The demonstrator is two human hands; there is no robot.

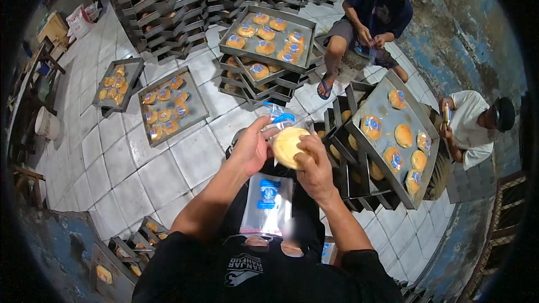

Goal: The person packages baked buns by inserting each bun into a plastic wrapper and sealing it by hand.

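A round pale bun point(289, 147) is in my right hand point(315, 167), whose fingers wrap round its right side. My left hand point(251, 145) is at the bun's left, with its fingers round the edge of a clear plastic bag point(279, 114) that has a blue print. The bag stands up behind the bun, and part of it is hidden by the bun. On my lap lies a stack of clear bags point(268, 204) with a blue label.
Metal trays of buns stand at the right point(387, 160), centre back point(268, 38) and left point(173, 106). Tall tray stacks point(163, 11) line the back. One person point(379, 11) sits behind, another point(471, 123) at the right, both holding items.
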